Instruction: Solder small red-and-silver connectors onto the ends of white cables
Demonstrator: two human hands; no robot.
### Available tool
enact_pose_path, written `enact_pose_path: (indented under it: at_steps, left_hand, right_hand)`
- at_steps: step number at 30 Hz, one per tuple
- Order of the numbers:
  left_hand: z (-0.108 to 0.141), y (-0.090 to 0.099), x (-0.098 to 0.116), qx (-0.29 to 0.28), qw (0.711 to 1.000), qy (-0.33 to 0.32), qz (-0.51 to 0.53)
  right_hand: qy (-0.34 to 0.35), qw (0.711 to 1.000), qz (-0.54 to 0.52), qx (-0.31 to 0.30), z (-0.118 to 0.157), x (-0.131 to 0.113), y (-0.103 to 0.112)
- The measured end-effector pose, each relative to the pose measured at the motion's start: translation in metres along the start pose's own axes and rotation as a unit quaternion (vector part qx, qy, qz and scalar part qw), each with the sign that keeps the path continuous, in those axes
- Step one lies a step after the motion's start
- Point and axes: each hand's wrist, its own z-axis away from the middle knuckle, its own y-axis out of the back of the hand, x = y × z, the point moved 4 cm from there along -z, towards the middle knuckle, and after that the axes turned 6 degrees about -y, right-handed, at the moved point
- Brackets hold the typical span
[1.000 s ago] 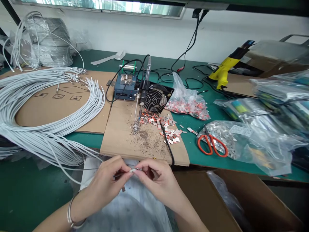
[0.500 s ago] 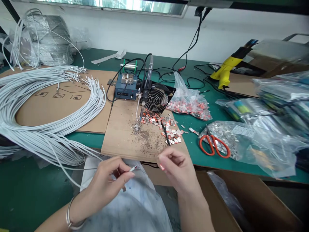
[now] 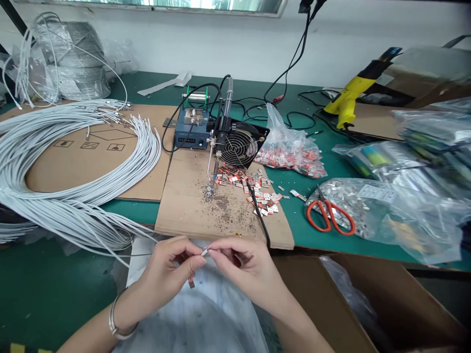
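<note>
My left hand point(image 3: 172, 264) is closed, thumb and fingers pinching a white cable point(image 3: 204, 252) close to its end. Meeting it there, my right hand point(image 3: 246, 262) pinches at the thin reddish wire tip, which its fingers mostly cover. A small orange-and-metal piece point(image 3: 191, 283) shows just under my left fingers; how it is held I cannot see. Both hands are over my lap, in front of the cardboard mat point(image 3: 191, 215). A black tweezer-like tool point(image 3: 256, 208) lies on the mat near small metal-and-orange pieces point(image 3: 265, 201).
A soldering iron in a stand point(image 3: 221, 137) points down at the mat, beside a blue station point(image 3: 191, 132) and a fan point(image 3: 237, 147). Coiled white cables point(image 3: 81, 196) fill the left. Orange-handled scissors point(image 3: 331, 215), parts bags point(image 3: 290, 152) and a yellow heat gun point(image 3: 346, 105) are right.
My right hand has moved left and down from near the mat's front edge to the cable end in my left hand. The left hand stays nearly in place.
</note>
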Motion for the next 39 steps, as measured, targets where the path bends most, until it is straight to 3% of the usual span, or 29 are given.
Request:
enact_pose_path:
  at_steps: [6,9,13,16,21,25,29,32,35,39]
  left_hand:
    - [-0.003,0.003,0.007,0.009,0.987,-0.098,-0.127]
    - [-0.006,0.005,0.008,-0.004,0.984,-0.134,-0.119]
    - [-0.009,0.008,0.012,-0.033,0.979,-0.160,-0.123]
    - [-0.010,0.009,0.014,-0.037,0.970,-0.165,-0.176]
    - [-0.008,0.010,0.014,0.027,0.959,-0.164,-0.231]
    - [-0.005,0.006,0.015,0.049,0.945,-0.181,-0.267]
    - [-0.004,0.003,0.015,0.058,0.942,-0.185,-0.275]
    - [-0.004,0.001,0.013,0.079,0.952,-0.153,-0.251]
    - [-0.004,-0.004,0.012,0.101,0.959,-0.132,-0.228]
    - [-0.004,-0.010,0.011,0.111,0.959,-0.136,-0.221]
  right_hand:
    - [0.020,1.000,0.012,0.001,0.001,-0.002,0.000]
    - [-0.023,0.994,-0.099,-0.044,-0.002,0.007,-0.004]
    - [-0.119,0.942,-0.289,-0.124,-0.009,0.026,-0.017]
    - [-0.153,0.927,-0.315,-0.131,-0.011,0.034,-0.019]
    - [-0.092,0.982,-0.164,-0.029,-0.011,0.023,-0.005]
    - [-0.054,0.997,-0.058,0.002,-0.007,0.014,-0.003]
    - [0.000,0.999,0.008,0.047,-0.004,0.012,-0.004]
    - [0.031,0.995,-0.013,0.090,-0.001,0.012,-0.009]
    - [0.074,0.987,-0.020,0.144,0.004,0.011,-0.017]
    - [0.142,0.969,0.050,0.196,0.010,0.004,-0.019]
